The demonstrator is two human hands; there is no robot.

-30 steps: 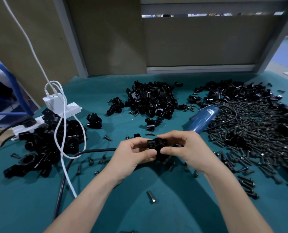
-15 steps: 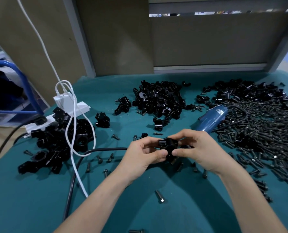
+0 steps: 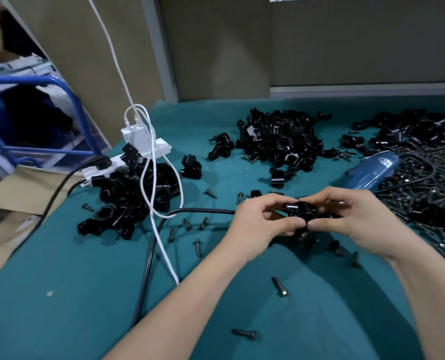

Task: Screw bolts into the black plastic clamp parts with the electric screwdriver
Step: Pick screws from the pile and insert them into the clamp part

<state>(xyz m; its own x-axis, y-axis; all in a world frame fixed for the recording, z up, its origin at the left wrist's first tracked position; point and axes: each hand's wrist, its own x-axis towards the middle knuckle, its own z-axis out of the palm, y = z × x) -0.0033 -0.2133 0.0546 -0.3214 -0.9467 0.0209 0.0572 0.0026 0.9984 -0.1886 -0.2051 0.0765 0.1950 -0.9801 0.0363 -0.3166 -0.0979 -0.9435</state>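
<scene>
- Over the desk (image 3: 86,294), near its middle, I hold one clamp (image 3: 300,211) between my left hand (image 3: 257,224) and right hand (image 3: 351,222) — fingers (image 3: 270,203) of both curled round it, thumbs meeting underneath.
- Just beyond my right hand the screwdriver (image 3: 372,172) lies untouched, against the bolts (image 3: 423,193).
- Farther back sits a heap (image 3: 278,139) of loose clamp parts — well apart from my hands.

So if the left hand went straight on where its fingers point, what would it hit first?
The left hand pinches the black clamp part, so that first; behind it, probably the right hand.
</scene>
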